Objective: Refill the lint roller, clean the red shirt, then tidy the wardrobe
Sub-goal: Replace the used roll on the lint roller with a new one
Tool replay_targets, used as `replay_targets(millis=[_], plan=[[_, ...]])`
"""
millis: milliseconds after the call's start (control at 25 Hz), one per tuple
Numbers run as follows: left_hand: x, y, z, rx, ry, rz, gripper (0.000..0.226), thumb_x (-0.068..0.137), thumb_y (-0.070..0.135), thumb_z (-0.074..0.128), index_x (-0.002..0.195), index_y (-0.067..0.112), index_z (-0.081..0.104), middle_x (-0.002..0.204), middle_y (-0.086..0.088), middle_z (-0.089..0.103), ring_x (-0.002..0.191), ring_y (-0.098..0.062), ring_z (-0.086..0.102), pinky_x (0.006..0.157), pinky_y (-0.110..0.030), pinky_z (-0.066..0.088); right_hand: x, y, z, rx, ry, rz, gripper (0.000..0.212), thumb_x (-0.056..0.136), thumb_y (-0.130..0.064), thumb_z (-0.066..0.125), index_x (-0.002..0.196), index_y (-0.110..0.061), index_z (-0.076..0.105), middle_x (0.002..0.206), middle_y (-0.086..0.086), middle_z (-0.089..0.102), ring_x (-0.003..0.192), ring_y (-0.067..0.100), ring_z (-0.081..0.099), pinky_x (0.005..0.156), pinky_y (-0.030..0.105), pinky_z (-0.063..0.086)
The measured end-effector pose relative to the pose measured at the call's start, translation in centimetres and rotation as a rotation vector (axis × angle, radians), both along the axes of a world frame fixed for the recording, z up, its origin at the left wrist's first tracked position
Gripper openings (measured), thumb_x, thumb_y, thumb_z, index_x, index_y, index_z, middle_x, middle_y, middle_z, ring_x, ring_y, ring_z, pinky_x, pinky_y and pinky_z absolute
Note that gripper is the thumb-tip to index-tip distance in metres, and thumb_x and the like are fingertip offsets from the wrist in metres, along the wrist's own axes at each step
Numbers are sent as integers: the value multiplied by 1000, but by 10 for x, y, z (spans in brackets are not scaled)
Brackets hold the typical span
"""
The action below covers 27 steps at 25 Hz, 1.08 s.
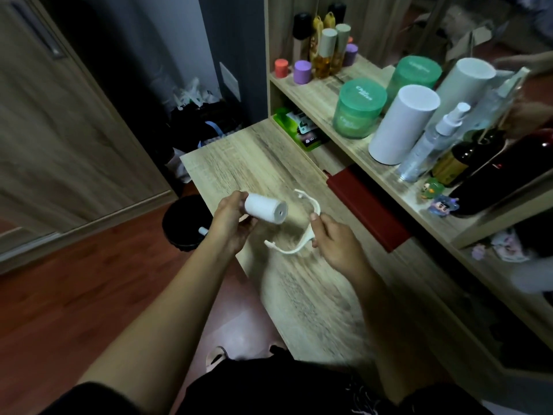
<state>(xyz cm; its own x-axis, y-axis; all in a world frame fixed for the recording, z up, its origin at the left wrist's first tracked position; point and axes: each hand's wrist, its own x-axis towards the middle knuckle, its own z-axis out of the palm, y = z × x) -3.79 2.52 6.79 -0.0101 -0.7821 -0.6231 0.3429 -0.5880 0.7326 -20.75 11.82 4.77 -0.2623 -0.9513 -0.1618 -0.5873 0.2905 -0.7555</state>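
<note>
A: Both hands are up over the wooden desk (239, 163). The left hand (232, 223) has its fingers wrapped round one end of a white lint roll refill (264, 208), with the holed end pointing toward the right hand.

B: And the right hand (338, 239) pinches the white lint roller frame (284, 251) at its bend, thumb on top, fingers curled underneath. The frame's two curved arms spread out toward the roll.

A: Roll and frame are close but apart, the roll not seated between those arms.

B: Down on the floor, left of the desk, a black bin (182, 223) with something white inside.

A: A red box (368, 205) sits at the desk's back edge under the shelf (323, 94). Up there, green jars (357, 107), white cylinders (401, 124) and a spray bottle (431, 142).
</note>
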Motion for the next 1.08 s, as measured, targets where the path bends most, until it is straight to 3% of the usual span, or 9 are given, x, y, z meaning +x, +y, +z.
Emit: replay_targets(millis=[160, 320, 400, 560, 720, 840, 920, 1000, 1080], plan=[[9, -6, 3, -55, -21, -151, 6, 88, 13, 49, 91, 16, 53, 89, -4, 52, 87, -18, 53, 67, -30, 50, -7, -9, 29, -6, -34, 222, 44, 94, -48, 39, 85, -10, 60, 66, -1, 66, 58, 0, 64, 57, 28, 46], [5, 2, 8, -96, -29, -271, 14, 89, 8, 49, 77, 15, 50, 62, 3, 52, 59, -13, 55, 68, -32, 45, -7, -15, 33, -41, -48, 248, 42, 92, -48, 42, 83, -11, 61, 59, -12, 64, 57, -2, 64, 59, 26, 46], [5, 5, 7, -95, -6, -299, 17, 89, 8, 48, 74, 13, 48, 51, 8, 53, 54, -12, 56, 69, -33, 45, -7, -18, 34, -33, -42, 258, 41, 92, -49, 43, 82, -13, 62, 58, -15, 64, 58, -3, 64, 64, 29, 49], [8, 8, 2, -102, 20, -367, 7, 89, 9, 47, 92, 12, 53, 53, 9, 57, 56, -10, 59, 70, -32, 47, -5, -19, 35, 1, -12, 276, 39, 91, -50, 43, 79, -18, 62, 58, -23, 62, 56, -3, 63, 61, 26, 44], [6, 12, 3, -111, -2, -395, 21, 91, 8, 46, 73, 16, 51, 48, 11, 56, 55, -8, 58, 69, -31, 45, -7, -21, 30, 7, -34, 267, 42, 88, -55, 42, 80, -20, 63, 60, -20, 63, 56, 0, 63, 63, 28, 45], [5, 14, 1, -93, 56, -371, 9, 86, 11, 51, 93, 13, 57, 70, 0, 66, 77, -16, 62, 81, -36, 48, -8, -21, 27, 2, -37, 244, 47, 82, -63, 40, 79, -22, 62, 62, -18, 64, 58, 1, 64, 68, 34, 50], [4, 15, 1, -85, 121, -368, 34, 77, 17, 55, 110, 13, 56, 103, -15, 61, 99, -28, 57, 95, -45, 45, -8, -21, 28, -11, -18, 224, 45, 84, -61, 40, 77, -22, 61, 61, -18, 64, 56, 0, 63, 69, 36, 50], [0, 18, 1, -78, 141, -381, 45, 79, 16, 55, 123, 15, 47, 110, -20, 57, 98, -31, 58, 92, -48, 48, -7, -22, 30, -24, 26, 213, 40, 88, -56, 42, 74, -22, 58, 57, -17, 63, 55, -2, 62, 67, 34, 48], [-6, 24, 4, -70, 154, -398, 49, 83, 14, 55, 128, 22, 38, 100, -20, 59, 78, -30, 62, 74, -43, 55, -4, -22, 31, -44, 67, 207, 39, 89, -53, 41, 71, -22, 55, 54, -12, 62, 56, -1, 62, 65, 33, 46]])
